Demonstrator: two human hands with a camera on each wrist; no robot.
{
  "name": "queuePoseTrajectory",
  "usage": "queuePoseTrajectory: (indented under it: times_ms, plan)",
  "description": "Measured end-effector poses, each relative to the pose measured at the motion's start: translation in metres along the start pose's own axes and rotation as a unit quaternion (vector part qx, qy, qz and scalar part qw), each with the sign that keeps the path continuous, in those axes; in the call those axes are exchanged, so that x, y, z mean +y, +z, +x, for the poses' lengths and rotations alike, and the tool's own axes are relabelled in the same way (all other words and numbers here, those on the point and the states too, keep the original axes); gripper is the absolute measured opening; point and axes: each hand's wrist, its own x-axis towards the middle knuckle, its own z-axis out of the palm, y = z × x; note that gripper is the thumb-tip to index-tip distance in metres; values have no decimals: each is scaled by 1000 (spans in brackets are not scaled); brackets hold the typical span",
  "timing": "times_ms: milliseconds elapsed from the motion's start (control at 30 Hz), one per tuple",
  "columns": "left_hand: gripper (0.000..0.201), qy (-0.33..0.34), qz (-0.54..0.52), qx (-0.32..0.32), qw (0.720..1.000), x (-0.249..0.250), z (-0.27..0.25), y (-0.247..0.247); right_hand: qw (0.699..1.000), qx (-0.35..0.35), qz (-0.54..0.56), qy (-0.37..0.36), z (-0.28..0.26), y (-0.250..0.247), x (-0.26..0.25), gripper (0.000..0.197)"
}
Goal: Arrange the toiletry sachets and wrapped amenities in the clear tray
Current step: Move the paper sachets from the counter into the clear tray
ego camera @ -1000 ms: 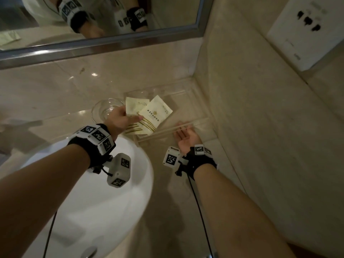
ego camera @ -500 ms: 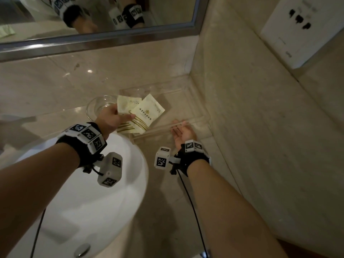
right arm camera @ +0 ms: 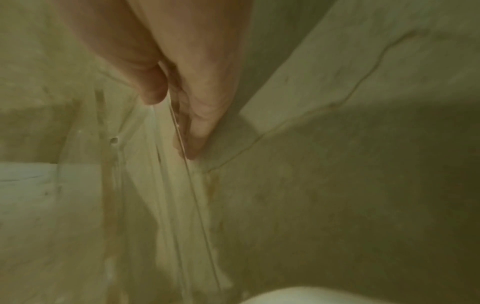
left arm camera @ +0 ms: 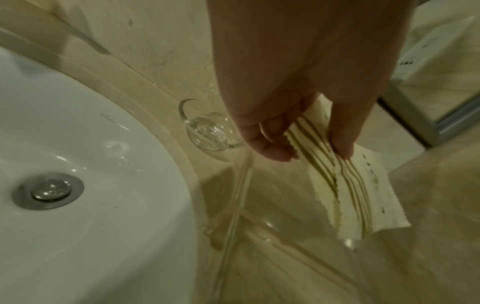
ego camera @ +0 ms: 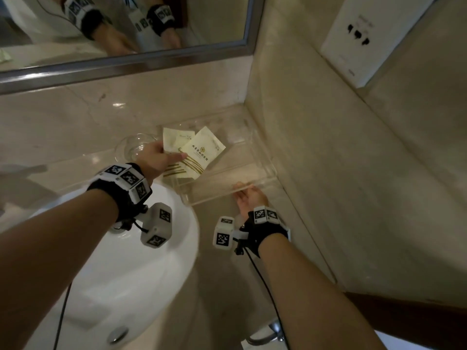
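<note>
My left hand [ego camera: 169, 155] pinches two cream sachets with gold stripes [ego camera: 199, 155] between thumb and fingers, fanned out over the left end of the clear tray [ego camera: 217, 197]. In the left wrist view the sachets [left arm camera: 358, 195] hang from the left hand [left arm camera: 311, 148] above the tray's clear wall [left arm camera: 233, 205]. The tray sits in the counter's corner against the side wall, and I see nothing lying in it. My right hand [ego camera: 245, 192] is at the tray's near rim. In the right wrist view its thumb and fingers [right arm camera: 200, 123] pinch the thin clear wall [right arm camera: 197, 205].
A small round glass dish [ego camera: 131, 147] stands on the marble counter just left of the tray. The white sink basin [ego camera: 131, 261] lies under my left forearm. A mirror [ego camera: 126, 26] runs along the back and a white socket panel [ego camera: 358, 39] is on the right wall.
My right hand, earlier palm up with spread fingers by the tray's front, now closes on the tray's near rim. The left hand still holds the two sachets over the tray.
</note>
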Motion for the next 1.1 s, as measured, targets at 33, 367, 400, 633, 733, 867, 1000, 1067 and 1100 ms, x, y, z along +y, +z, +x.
queuePoseTrajectory:
  times_ms: [33, 367, 400, 633, 733, 867, 1000, 1067, 1100]
  plan:
    - [40, 1, 1, -6, 1000, 1, -3, 0, 1000, 6, -1, -1, -5, -5, 0, 22]
    - [35, 48, -7, -24, 999, 8, -35, -8, 998, 41, -43, -12, -43, -46, 0, 28]
    - [34, 53, -5, -29, 998, 9, -37, -9, 998, 48, -44, -12, -45, -49, 0, 28]
    - [34, 81, -13, -41, 996, 11, -47, -15, 996, 69, -56, -19, -57, -61, 5, 28]
    - [32, 83, -9, -54, 995, 10, -49, -18, 994, 68, -82, -22, -60, -61, 5, 29]
    - [32, 85, -5, -59, 995, 8, -51, -20, 994, 68, -81, -28, -62, -61, 6, 28]
    - [33, 82, 6, -46, 996, 5, -49, -22, 993, 63, -86, -44, -63, -61, 7, 27]
    - [33, 78, 7, -46, 996, 3, -47, -23, 994, 59, -80, -47, -64, -59, 5, 26]
    - [33, 77, 5, -47, 996, 2, -45, -23, 994, 58, -74, -49, -64, -58, 3, 26]
